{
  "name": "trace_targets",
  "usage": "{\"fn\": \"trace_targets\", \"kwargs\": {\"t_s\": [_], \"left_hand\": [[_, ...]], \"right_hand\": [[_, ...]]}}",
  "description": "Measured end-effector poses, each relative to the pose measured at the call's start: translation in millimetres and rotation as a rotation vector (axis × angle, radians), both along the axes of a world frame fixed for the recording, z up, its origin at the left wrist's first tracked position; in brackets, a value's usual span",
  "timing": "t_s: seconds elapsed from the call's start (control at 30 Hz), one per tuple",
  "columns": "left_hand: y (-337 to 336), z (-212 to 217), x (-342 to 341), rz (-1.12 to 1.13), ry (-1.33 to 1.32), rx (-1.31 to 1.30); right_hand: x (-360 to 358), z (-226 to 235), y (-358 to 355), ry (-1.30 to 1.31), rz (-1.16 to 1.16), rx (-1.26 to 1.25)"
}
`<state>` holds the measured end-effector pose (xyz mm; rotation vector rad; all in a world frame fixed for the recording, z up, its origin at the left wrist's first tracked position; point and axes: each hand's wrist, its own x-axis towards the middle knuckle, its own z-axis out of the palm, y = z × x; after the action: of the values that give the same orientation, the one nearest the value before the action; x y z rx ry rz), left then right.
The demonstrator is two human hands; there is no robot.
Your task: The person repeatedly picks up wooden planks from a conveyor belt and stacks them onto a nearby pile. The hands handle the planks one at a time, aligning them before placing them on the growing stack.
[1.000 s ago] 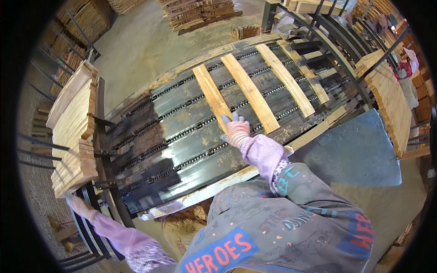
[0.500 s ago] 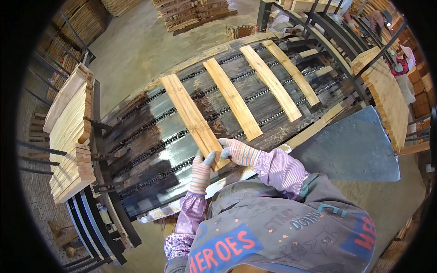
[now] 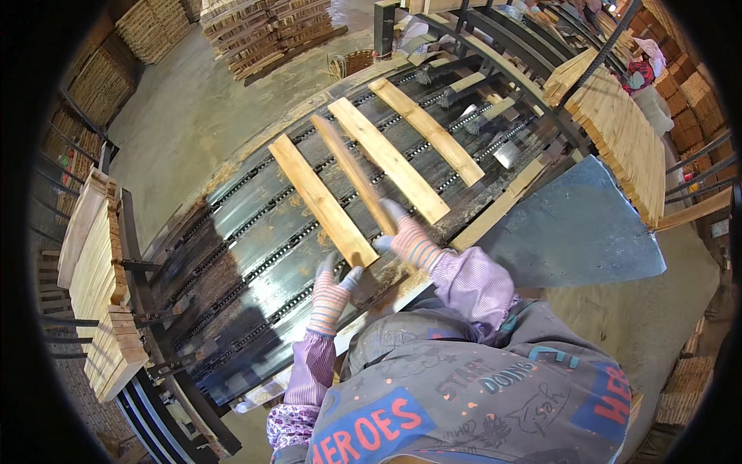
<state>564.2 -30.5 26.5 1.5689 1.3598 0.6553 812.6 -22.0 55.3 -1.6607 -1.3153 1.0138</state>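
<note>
Reference: from where I stand, the dial is centred on the worker's right hand (image 3: 411, 241), with 12 o'clock straight ahead of the worker.

Right hand: gloved, closed between fingers and thumb on the near end of the held board (image 3: 346, 167). This board extends toward 11 o'clock over the chain conveyor (image 3: 259, 267); it shows a narrower face than its neighbours and appears tipped toward its edge.

Left hand (image 3: 331, 298): gloved, at 8 o'clock, thumb and fingers spread wide with nothing gripped. It is at the near end of the first board (image 3: 321, 199), which lies flat at 10 o'clock; whether thumb and wood touch, I cannot tell.

Remaining boards: the third board (image 3: 390, 160) and the fourth board (image 3: 429, 133) lie across the chains near 12 o'clock, apart from each other.

Surroundings: left board stack (image 3: 100, 286) at 9 o'clock; right board stack (image 3: 622, 143) at 2 o'clock; grey sheet (image 3: 572, 232) at 3 o'clock; basket (image 3: 355, 62) between 11 and 12.
</note>
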Motion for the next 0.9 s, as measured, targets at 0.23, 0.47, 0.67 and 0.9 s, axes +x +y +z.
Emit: {"fn": "trace_targets", "kwargs": {"t_s": [0.23,0.47,0.67,0.9], "left_hand": [[12,16,96,0.044,0.744,0.117],[25,-12,111,0.211,0.803,0.062],[36,0,62,0.4,-0.61,-0.418],[16,28,99,0.44,-1.138,-0.462]], "right_hand": [[159,21,46,-0.678,-0.142,-0.328],[227,-20,106,-0.962,-0.086,-0.423],[229,-13,115,-0.464,-0.114,-0.221],[123,13,85,-0.755,0.198,-0.4]]}}
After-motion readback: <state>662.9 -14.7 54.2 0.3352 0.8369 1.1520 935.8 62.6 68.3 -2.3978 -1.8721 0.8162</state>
